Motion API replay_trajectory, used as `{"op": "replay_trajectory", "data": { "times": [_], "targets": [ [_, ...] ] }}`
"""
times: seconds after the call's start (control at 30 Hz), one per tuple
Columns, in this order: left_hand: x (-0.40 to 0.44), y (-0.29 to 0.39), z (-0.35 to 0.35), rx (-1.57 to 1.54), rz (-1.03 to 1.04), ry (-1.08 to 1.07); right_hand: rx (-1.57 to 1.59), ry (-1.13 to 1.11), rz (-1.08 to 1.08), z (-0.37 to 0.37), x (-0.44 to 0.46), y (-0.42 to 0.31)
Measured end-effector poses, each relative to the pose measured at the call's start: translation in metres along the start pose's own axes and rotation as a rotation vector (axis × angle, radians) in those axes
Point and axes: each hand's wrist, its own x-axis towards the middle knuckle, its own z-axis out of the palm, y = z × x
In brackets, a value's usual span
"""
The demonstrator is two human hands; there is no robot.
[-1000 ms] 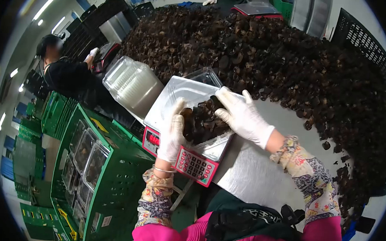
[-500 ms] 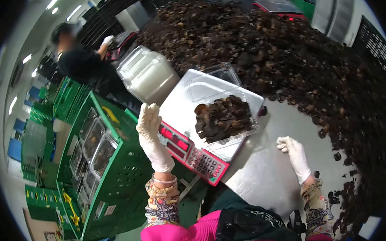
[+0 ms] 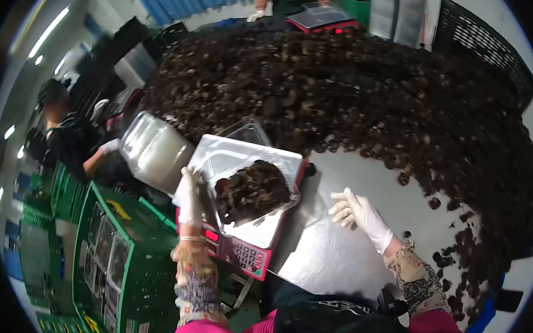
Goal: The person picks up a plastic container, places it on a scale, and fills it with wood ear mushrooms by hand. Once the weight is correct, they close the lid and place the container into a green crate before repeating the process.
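Note:
A clear plastic container [image 3: 222, 217] of dark brown wood ear mushrooms [image 3: 254, 190] sits on the silver plate of a red-framed scale [image 3: 291, 159]. My left hand [image 3: 191, 200], in a white glove, is at the scale's left side, right beside the container. Its fingers point up and look stretched out; whether they touch the container I cannot tell. To the right of the scale, my gloved right hand [image 3: 361, 218] hovers over the metal tabletop [image 3: 328, 256], fingers apart and holding nothing. The container's hinged lid [image 3: 244, 133] leans out past the scale's back edge.
Mushrooms [image 3: 344, 92] are heaped across the table's back and right. A stack of clear containers [image 3: 157, 151] stands left of the scale. Below it, a green crate [image 3: 147, 220] holds filled boxes. One co-worker [image 3: 67, 136] is at left, another [image 3: 289, 0] across the table by another scale [image 3: 324, 20].
My view has swung, so the scale and crate sit lower and further left. My left hand has come in from beside the scale to the container's left side. My right hand stays open.

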Motion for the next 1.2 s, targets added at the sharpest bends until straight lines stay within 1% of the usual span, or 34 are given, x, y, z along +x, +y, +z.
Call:
{"op": "replay_trajectory", "data": {
  "times": [0.03,0.07,0.1,0.13,0.17,0.23,0.3,0.37,0.4,0.43,0.5,0.53,0.57,0.6,0.63,0.67,0.7,0.73,0.77,0.83,0.9,0.97,1.0,1.03,1.1,1.13,1.17,1.2],
  "targets": [
    [0.015,-0.013,-0.004,-0.171,0.104,-0.114,0.038,-0.071,-0.002,0.011,0.005,-0.013],
    [0.010,-0.003,0.000,-0.381,0.128,-0.141,0.075,-0.136,-0.003,0.022,0.009,-0.025],
    [0.002,0.006,0.005,-0.592,0.154,-0.169,0.073,-0.153,-0.013,0.033,0.011,-0.036],
    [-0.001,0.013,0.001,-0.570,0.165,-0.131,0.146,-0.192,-0.016,0.043,0.013,-0.046],
    [-0.024,0.012,-0.004,-0.432,0.431,-0.277,0.218,-0.231,-0.018,0.051,0.015,-0.053],
    [-0.064,0.020,-0.022,0.176,0.165,-0.465,0.192,-0.232,-0.029,0.055,0.015,-0.053],
    [-0.104,0.026,0.004,0.583,0.450,-0.281,-0.031,-0.213,-0.075,0.060,0.014,-0.049],
    [-0.120,0.007,0.008,0.575,0.603,-0.087,-0.038,-0.220,-0.108,0.063,0.014,-0.044],
    [-0.130,0.003,0.006,0.375,0.366,-0.165,0.013,-0.219,-0.110,0.065,0.015,-0.042],
    [-0.132,0.003,0.007,0.097,0.081,-0.259,0.063,-0.217,-0.111,0.067,0.015,-0.040],
    [-0.139,0.012,0.009,-0.064,-0.130,-0.300,0.040,-0.241,-0.098,0.067,0.013,-0.041],
    [-0.142,0.021,0.011,-0.160,-0.191,-0.321,0.043,-0.219,-0.075,0.067,0.009,-0.047],
    [-0.136,0.006,0.006,-0.225,-0.116,-0.410,0.044,-0.222,-0.051,0.071,0.007,-0.053],
    [-0.138,0.009,0.005,-0.169,-0.163,-0.365,0.038,-0.198,-0.049,0.074,0.005,-0.056],
    [-0.135,0.001,0.004,-0.318,-0.175,-0.428,0.031,-0.179,-0.047,0.073,0.004,-0.057],
    [-0.126,-0.006,0.002,-0.348,-0.163,-0.514,0.030,-0.176,-0.085,0.073,0.005,-0.055],
    [-0.127,-0.002,0.007,-0.422,-0.152,-0.500,0.030,-0.169,-0.129,0.074,0.007,-0.052],
    [-0.122,-0.019,0.013,-0.539,-0.145,-0.450,0.027,-0.132,-0.168,0.075,0.010,-0.047],
    [-0.128,-0.010,0.014,-0.534,-0.141,-0.394,0.024,-0.080,-0.210,0.076,0.012,-0.041],
    [-0.126,-0.017,0.013,-0.560,-0.114,-0.428,-0.030,-0.011,-0.219,0.078,0.019,-0.033],
    [-0.134,-0.018,0.013,-0.472,-0.050,-0.350,-0.079,0.029,-0.261,0.083,0.019,-0.032],
    [-0.149,0.001,0.005,-0.501,-0.044,-0.256,-0.061,-0.035,-0.268,0.093,0.010,-0.038],
    [-0.157,0.011,-0.008,-0.474,0.011,-0.187,-0.039,-0.073,-0.273,0.100,0.003,-0.041],
    [-0.169,0.028,-0.025,-0.446,0.058,-0.124,-0.018,-0.139,-0.357,0.114,-0.010,-0.044],
    [-0.194,0.067,-0.067,-0.393,0.121,0.056,0.015,-0.270,-0.466,0.139,-0.028,-0.054],
    [-0.203,0.076,-0.091,-0.333,0.195,0.231,0.002,-0.336,-0.454,0.148,-0.032,-0.060],
    [-0.214,0.086,-0.115,-0.394,0.251,0.301,-0.005,-0.366,-0.439,0.152,-0.035,-0.062],
    [-0.220,0.076,-0.157,-0.402,0.369,0.291,-0.048,-0.452,-0.424,0.153,-0.034,-0.060]
  ]
}}
